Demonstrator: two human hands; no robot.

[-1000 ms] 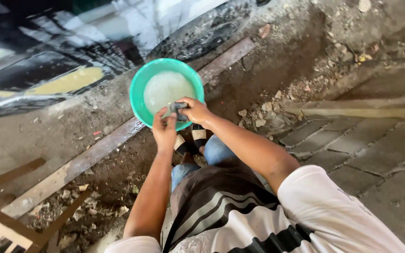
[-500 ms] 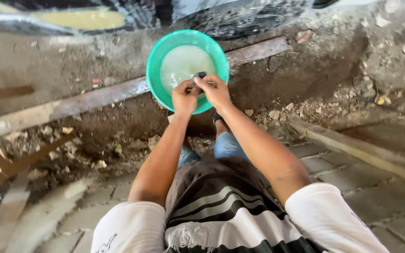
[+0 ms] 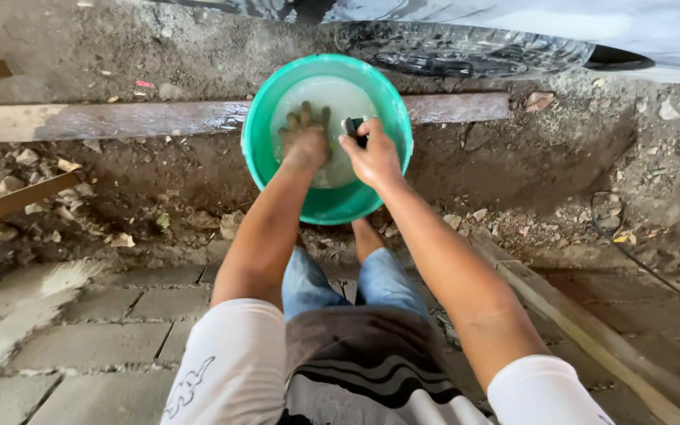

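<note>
Left hand (image 3: 305, 138) spread open, dipped in cloudy water of green basin (image 3: 261, 169), right hand (image 3: 371, 153) closed around small dark object (image 3: 354, 128) above it, on dirt ground

You see one green basin (image 3: 277, 169) | one pool of cloudy water (image 3: 340, 98) in it | two hands: left hand (image 3: 305, 140), right hand (image 3: 371, 153) | one small dark object (image 3: 353, 126) | one long wooden plank (image 3: 159, 120) | one plank (image 3: 584, 330) at right | one cable (image 3: 631, 256) | paving blocks (image 3: 120, 346), too many to count
</note>
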